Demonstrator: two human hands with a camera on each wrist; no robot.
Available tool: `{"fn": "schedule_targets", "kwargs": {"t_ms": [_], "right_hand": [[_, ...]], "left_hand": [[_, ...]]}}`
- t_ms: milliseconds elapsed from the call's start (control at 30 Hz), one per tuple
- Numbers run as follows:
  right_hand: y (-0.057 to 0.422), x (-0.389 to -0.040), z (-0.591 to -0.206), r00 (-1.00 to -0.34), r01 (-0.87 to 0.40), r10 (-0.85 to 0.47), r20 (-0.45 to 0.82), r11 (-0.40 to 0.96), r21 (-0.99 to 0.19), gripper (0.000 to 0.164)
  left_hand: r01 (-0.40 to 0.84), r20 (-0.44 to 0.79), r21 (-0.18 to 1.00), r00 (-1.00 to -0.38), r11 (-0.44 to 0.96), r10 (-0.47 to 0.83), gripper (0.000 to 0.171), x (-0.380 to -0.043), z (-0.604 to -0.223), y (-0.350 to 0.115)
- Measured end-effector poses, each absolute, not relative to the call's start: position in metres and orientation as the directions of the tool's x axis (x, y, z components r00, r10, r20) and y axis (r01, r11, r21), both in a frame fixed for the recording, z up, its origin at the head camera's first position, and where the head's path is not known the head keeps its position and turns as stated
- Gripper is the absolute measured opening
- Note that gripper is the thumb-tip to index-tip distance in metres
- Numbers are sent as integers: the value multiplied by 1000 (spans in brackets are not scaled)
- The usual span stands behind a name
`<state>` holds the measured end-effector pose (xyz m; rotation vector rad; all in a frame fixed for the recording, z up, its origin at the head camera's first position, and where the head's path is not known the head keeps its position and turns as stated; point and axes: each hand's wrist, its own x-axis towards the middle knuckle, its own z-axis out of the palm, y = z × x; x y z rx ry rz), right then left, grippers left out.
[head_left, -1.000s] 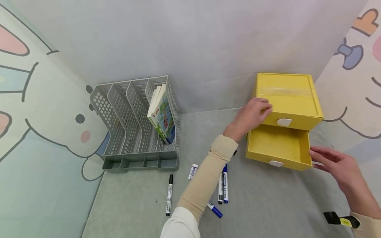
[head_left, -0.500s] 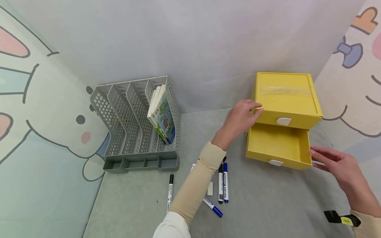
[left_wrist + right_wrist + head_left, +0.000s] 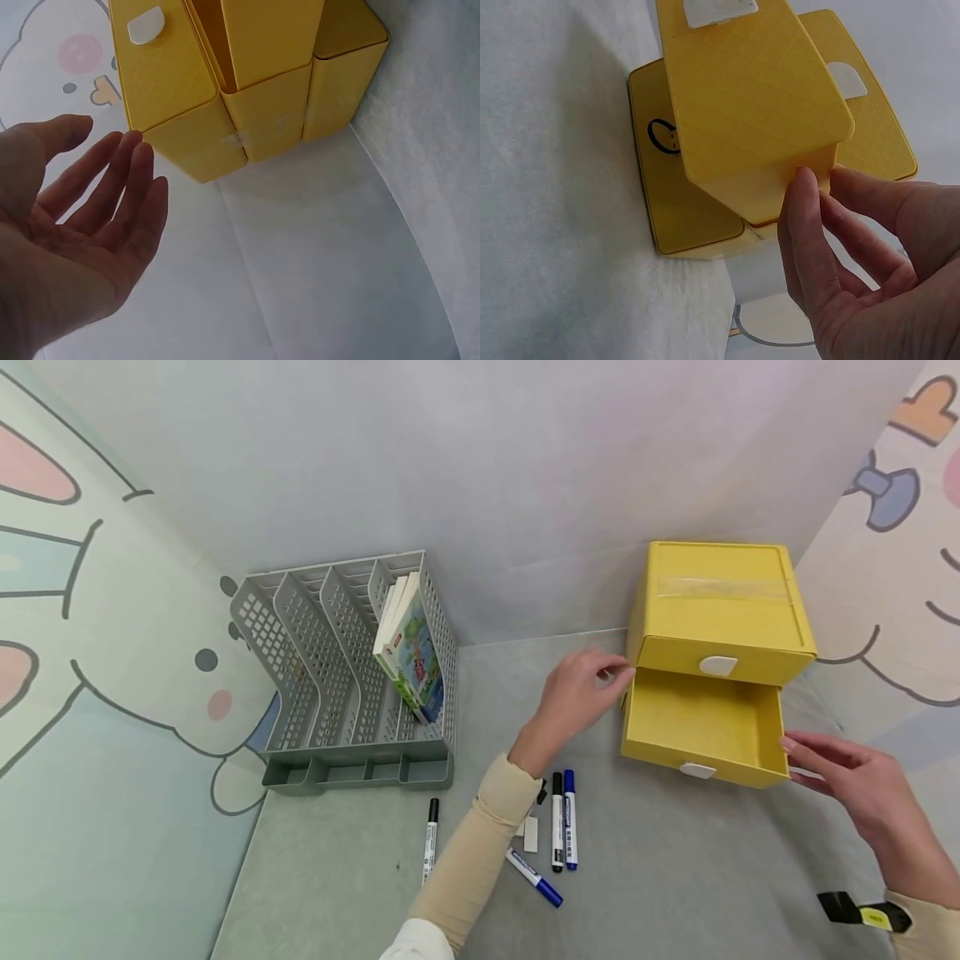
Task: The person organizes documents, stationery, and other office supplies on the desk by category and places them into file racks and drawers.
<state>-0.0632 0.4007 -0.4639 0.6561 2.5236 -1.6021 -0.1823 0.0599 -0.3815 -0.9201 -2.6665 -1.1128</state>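
A yellow drawer cabinet point(image 3: 720, 585) with white pull tabs stands on the right. Its middle drawer point(image 3: 697, 718) is pulled out, with nothing visible inside. My right hand point(image 3: 855, 777) pinches that drawer's right wall near the front corner, thumb at the rim and fingers along the outside; the same drawer point(image 3: 757, 90) fills the upper part of the right wrist view. Beside the cabinet's left side is my left hand point(image 3: 573, 693), its fingers loosely bent and holding nothing. In the left wrist view that hand point(image 3: 90, 202) has its fingertips near a cabinet corner.
A grey perforated file rack point(image 3: 356, 752) stands at the left, books point(image 3: 412, 652) in its rightmost slot. On the table lie a black-capped marker point(image 3: 431, 839), a blue marker point(image 3: 570, 818), a black marker point(image 3: 557, 822), a tilted blue marker point(image 3: 534, 877) and a small white block point(image 3: 531, 835).
My left hand has moved off the cabinet's upper left front edge, leftward and down toward me, uncovering more of that side. The right hand and the pulled-out drawer stay in place.
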Motion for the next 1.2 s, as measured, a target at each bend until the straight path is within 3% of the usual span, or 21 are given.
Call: {"fn": "schedule_targets", "kwargs": {"t_ms": [367, 667, 900, 1067, 1200], "right_hand": [[399, -63, -466, -904, 396, 317, -286, 373, -839, 48], [400, -64, -467, -892, 422, 337, -302, 384, -821, 63], [400, -64, -468, -886, 435, 345, -310, 385, -814, 56], [400, -64, -467, -889, 432, 337, -312, 383, -817, 70], [401, -64, -468, -887, 437, 335, -318, 383, -814, 58]], "left_hand": [[531, 294, 614, -841, 584, 455, 19, -156, -401, 38], [432, 219, 686, -890, 586, 399, 21, -132, -427, 21], [335, 161, 731, -931, 594, 326, 20, -117, -447, 7], [272, 141, 761, -956, 589, 259, 19, -108, -462, -4], [235, 146, 768, -970, 596, 194, 19, -103, -473, -15]]}}
